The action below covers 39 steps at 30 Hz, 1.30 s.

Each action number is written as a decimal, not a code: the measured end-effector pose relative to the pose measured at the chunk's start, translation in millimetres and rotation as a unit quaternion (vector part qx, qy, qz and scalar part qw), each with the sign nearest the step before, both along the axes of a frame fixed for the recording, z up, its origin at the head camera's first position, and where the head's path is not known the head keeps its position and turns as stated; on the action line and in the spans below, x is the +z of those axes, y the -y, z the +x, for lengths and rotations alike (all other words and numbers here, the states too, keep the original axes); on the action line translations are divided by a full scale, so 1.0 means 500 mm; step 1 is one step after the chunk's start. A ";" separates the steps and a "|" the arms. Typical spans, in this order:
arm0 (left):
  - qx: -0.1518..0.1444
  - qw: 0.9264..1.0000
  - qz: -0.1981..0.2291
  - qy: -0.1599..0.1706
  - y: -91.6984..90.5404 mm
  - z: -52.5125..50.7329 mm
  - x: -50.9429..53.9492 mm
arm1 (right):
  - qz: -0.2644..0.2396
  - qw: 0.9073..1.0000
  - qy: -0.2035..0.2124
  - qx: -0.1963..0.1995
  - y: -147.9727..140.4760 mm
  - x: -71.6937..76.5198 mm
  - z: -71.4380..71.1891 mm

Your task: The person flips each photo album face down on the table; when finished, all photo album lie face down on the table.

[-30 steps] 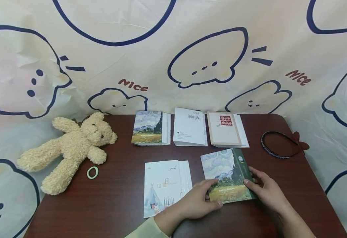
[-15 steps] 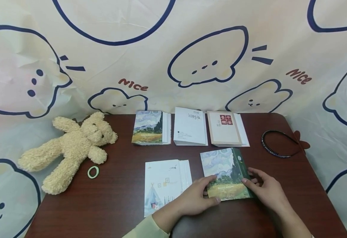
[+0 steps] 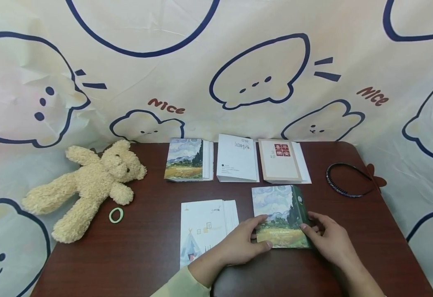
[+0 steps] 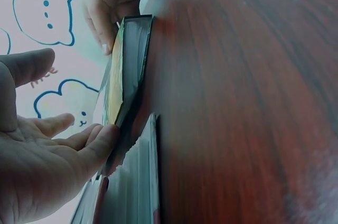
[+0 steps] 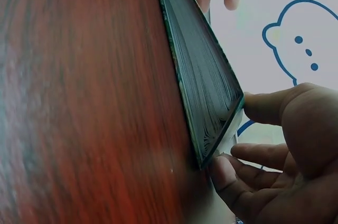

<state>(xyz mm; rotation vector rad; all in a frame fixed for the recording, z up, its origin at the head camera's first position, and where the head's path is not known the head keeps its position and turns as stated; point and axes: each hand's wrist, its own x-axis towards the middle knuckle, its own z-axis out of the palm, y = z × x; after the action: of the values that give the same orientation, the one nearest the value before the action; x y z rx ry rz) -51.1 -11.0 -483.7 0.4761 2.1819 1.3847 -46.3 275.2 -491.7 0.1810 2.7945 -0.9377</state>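
Observation:
A photo album (image 3: 279, 214) with a painted landscape cover and a dark green spine lies on the table, right of centre in the head view. My right hand (image 3: 329, 239) holds it at the spine, thumb on the upper edge and fingers lower down, as the right wrist view also shows. At its left edge is my left hand (image 3: 240, 243); in the left wrist view, fingertips touch the album while the thumb (image 4: 31, 66) stands clear of it. Partly beneath my left forearm is a white album (image 3: 203, 227) with a tent drawing.
Along the table's back stand another landscape album (image 3: 184, 159), a white album (image 3: 236, 159) and a beige album (image 3: 279, 161) with red squares. A teddy bear (image 3: 93, 185) and a green ring (image 3: 116, 215) lie left, a dark headband (image 3: 337, 187) right. A printed cloth hangs behind.
The landscape album has turned from a slant to nearly straight, and its near edge has shifted slightly left. Both hands have moved a little left with it.

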 end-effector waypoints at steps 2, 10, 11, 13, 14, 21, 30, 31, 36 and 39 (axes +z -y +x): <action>0.003 1.000 0.007 0.008 0.002 -0.001 0.000 | 0.004 1.000 -0.001 0.000 0.004 0.002 0.001; 0.010 1.000 0.021 0.016 0.012 -0.002 0.011 | 0.008 0.999 -0.038 0.007 0.016 0.005 0.006; 0.012 1.000 0.022 0.018 0.014 -0.002 0.012 | 0.006 0.999 -0.048 0.008 0.018 0.006 0.007; 0.016 0.999 0.023 0.023 0.019 -0.002 0.016 | 0.001 0.998 -0.067 0.008 0.023 0.007 0.008; 0.019 0.999 0.025 0.025 0.022 -0.002 0.017 | -0.001 0.997 -0.077 0.008 0.026 0.008 0.008; 0.030 0.999 0.041 0.018 0.043 -0.008 0.020 | -0.011 0.991 -0.129 0.019 0.051 0.018 0.006; 0.057 0.998 0.025 -0.005 0.083 -0.008 0.031 | -0.031 0.986 -0.162 0.031 0.087 0.024 0.001; 0.062 0.998 0.026 -0.004 0.088 -0.006 0.032 | -0.035 0.985 -0.164 0.034 0.091 0.024 0.000; 0.086 0.996 0.034 -0.009 0.113 -0.002 0.030 | -0.060 0.984 -0.161 0.050 0.120 0.025 -0.007; 0.105 0.994 0.039 -0.014 0.127 0.002 0.029 | -0.069 0.982 -0.166 0.061 0.140 0.026 -0.013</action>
<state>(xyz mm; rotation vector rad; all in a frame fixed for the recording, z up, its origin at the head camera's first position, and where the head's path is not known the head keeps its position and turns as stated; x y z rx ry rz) -50.0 -74.6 -469.2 0.3025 2.2600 1.5866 -52.7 205.1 -478.7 -0.1813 2.9758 -1.2250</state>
